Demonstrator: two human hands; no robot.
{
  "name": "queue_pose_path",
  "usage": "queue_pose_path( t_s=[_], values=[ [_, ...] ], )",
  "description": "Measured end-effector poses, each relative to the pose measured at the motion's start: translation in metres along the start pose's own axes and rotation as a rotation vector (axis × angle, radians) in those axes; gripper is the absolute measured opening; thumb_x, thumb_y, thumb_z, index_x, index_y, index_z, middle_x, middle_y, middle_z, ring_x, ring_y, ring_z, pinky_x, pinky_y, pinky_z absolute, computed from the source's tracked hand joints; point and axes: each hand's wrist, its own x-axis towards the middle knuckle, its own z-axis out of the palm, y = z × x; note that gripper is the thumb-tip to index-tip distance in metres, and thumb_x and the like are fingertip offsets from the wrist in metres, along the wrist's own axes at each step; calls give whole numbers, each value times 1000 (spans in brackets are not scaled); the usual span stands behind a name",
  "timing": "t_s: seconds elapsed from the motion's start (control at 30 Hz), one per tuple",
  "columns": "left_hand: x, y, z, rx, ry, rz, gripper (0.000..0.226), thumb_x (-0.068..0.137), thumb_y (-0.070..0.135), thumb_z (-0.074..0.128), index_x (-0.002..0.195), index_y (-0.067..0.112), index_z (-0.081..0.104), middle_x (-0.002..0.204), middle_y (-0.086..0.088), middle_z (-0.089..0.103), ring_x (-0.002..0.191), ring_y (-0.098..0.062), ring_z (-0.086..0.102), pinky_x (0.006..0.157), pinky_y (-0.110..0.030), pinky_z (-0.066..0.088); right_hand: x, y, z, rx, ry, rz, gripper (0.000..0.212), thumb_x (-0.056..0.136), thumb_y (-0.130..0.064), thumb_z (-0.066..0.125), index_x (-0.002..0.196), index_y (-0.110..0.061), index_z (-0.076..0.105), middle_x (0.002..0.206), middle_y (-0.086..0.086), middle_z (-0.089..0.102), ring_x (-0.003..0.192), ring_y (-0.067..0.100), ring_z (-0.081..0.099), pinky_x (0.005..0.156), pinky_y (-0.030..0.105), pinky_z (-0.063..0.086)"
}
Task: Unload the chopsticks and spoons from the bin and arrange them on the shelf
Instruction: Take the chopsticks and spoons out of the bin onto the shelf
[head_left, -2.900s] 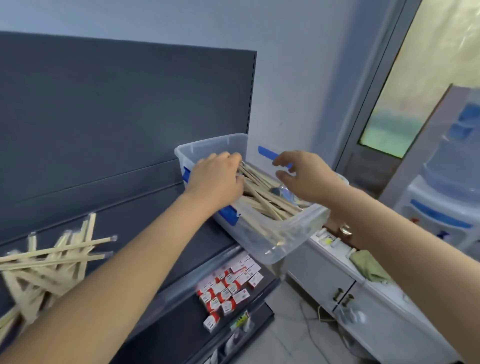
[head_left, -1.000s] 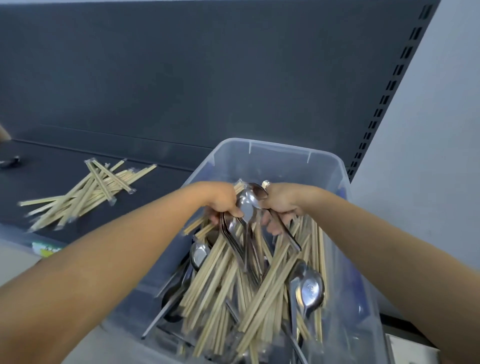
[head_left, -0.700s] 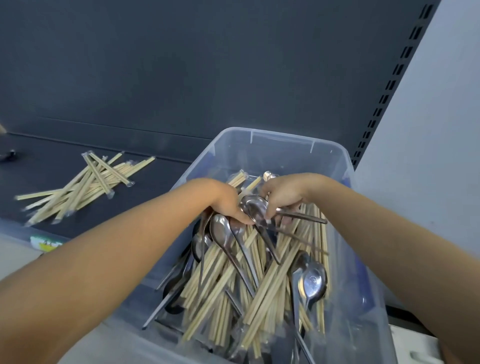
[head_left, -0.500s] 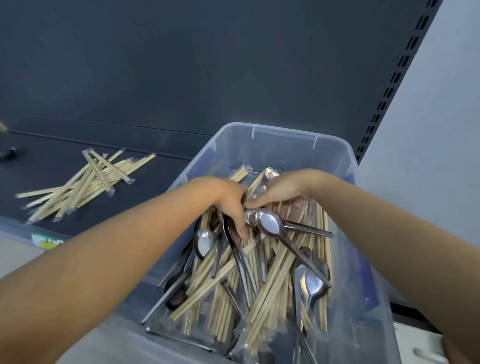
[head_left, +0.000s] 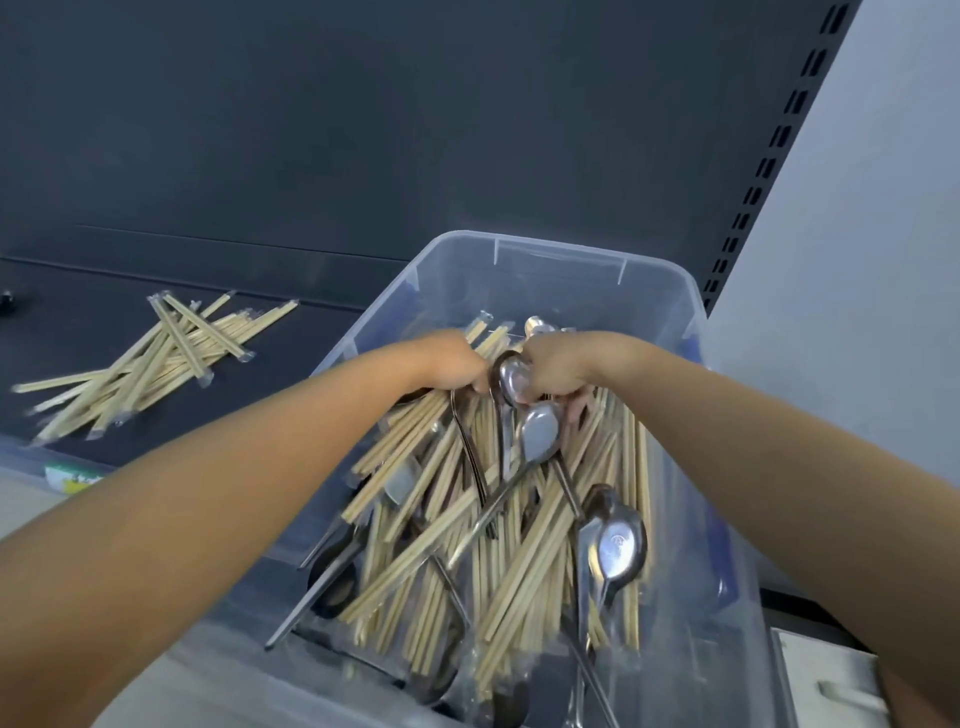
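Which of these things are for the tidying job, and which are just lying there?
For the job: bin, spoons, chopsticks in the bin, chopsticks on the shelf, shelf.
Just lying there: green label on the shelf edge, white thing at bottom right.

The light is soft and even; the dark back panel (head_left: 363, 130) at 12 o'clock looks dim. White glare sits on the spoons (head_left: 540, 431) near the centre. The chopsticks (head_left: 150, 364) at 9 o'clock are smeared by motion blur. Straight lines bend near the edges.
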Motion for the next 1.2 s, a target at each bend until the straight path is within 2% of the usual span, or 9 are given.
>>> queue_pose_path(
  t_s=[0.23,0.33,0.43,0.6,0.9,0.97,1.03,1.13,1.2],
  values=[
    [-7,1,-21,-434,58,-107,8,72,14,67,77,8,64,70,-11,55,56,-23,47,51,-26,38,4,-3,-4,202,96,-5,24,95,-8,53,113,7,48,72,23,63,48,21,64,50,31,58],
    [-9,1,-28,-544,6,-92,14,77,21,67,79,7,70,88,-13,68,67,-24,56,58,-29,46,7,-4,-4,322,131,-32,37,94,-13,58,124,4,47,96,26,67,69,28,70,73,41,60],
    [-9,2,-30,-609,68,12,23,91,28,58,78,11,66,77,-3,66,76,-20,56,67,-30,47,5,-6,-5,480,182,-64,35,94,-13,58,124,4,49,102,20,67,81,29,70,82,39,58],
    [-11,1,-34,-612,162,158,21,95,30,56,89,14,68,84,0,67,87,-18,59,90,-32,46,1,-5,-10,754,217,-79,26,96,-9,54,119,2,48,102,22,65,83,30,66,63,32,60],
    [-21,7,-31,-450,241,328,27,95,32,53,83,14,67,85,3,64,85,-13,59,80,-26,43,-3,-3,-3,262,119,-22,39,80,-13,74,112,3,59,91,19,62,76,29,66,80,40,57],
    [-23,10,-33,-563,270,385,27,100,27,45,82,14,61,82,5,61,82,-11,59,84,-26,46,-4,-3,-6,165,204,-87,53,77,-11,72,126,-2,53,112,14,61,99,27,62,86,35,51],
    [-26,15,-38,-836,279,432,25,102,21,41,85,11,56,84,-1,62,78,-12,61,86,-28,51,-11,-10,-9,365,185,-264,63,76,-5,67,135,-8,45,128,6,53,119,22,52,93,27,43],
    [-31,21,-46,-1078,335,452,21,103,20,40,97,9,56,94,-3,65,87,-12,64,88,-24,53,-19,-27,-10,889,-43,-542,36,79,-8,64,114,-5,57,102,12,60,95,29,56,94,30,44],
    [-35,22,-54,-1155,353,467,19,102,22,41,106,11,57,104,-1,67,100,-13,64,88,-23,52,-25,-38,-10,1001,-7,-582,18,88,-15,64,105,-8,62,92,9,66,86,22,65,89,32,52]
  ],
)
